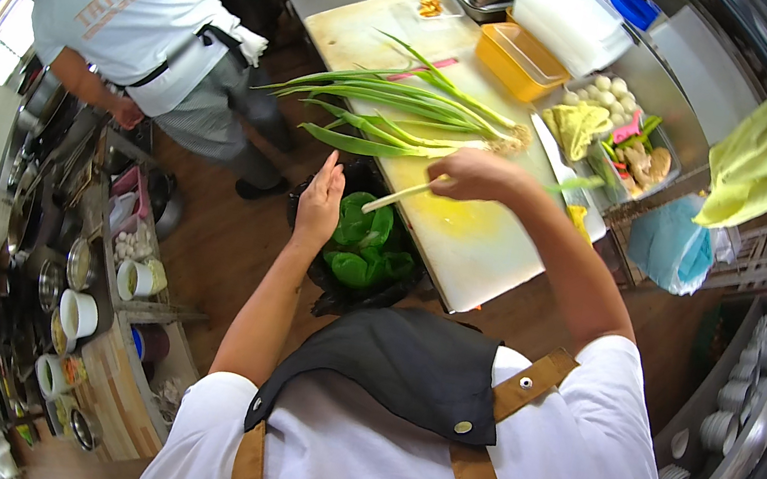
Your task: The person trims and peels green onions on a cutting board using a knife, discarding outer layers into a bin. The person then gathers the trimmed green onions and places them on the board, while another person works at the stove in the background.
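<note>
While the cutting board (pixel 481 261) bears whole-looking, rooted green onions (pixel 426 105) at twelve o'clock, little seems done, the bunch left.
Left hand (pixel 319 200), ten o'clock: flat, seemingly empty; right hand (pixel 473 175), one o'clock: closed round a pale stick (pixel 399 197).

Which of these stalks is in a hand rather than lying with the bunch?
The single pale stalk in the right hand, its end jutting past the cutting board; the spring onions lie together.
</note>
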The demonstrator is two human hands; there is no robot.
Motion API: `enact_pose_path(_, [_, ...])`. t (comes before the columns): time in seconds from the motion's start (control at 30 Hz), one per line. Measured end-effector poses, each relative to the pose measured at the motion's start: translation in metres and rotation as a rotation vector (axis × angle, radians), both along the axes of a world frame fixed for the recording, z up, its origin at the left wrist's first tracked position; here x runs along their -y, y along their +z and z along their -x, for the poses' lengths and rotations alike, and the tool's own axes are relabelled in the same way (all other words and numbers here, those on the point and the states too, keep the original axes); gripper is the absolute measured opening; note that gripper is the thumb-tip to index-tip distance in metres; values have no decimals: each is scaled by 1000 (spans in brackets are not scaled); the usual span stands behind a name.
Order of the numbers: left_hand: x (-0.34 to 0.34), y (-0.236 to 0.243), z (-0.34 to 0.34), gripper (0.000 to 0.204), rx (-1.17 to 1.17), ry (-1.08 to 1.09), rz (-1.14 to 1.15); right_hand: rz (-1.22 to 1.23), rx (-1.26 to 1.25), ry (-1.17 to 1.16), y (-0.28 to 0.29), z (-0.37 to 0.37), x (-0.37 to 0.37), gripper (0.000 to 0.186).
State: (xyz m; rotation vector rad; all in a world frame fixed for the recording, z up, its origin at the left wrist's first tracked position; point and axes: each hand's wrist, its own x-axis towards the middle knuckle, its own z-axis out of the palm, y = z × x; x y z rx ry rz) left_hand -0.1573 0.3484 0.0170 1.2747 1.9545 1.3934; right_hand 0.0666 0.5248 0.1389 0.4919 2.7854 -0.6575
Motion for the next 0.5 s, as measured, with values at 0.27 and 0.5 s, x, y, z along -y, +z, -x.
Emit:
enact_pose_path(0.27, [13,-11,-43,46,-286,-535,97,-658,-671,-482,-55,-66,23,35])
enact_pose_path(0.5, [24,14,-40,44,-460,-458,314,-587,124,-1100,-91,-203,24,57])
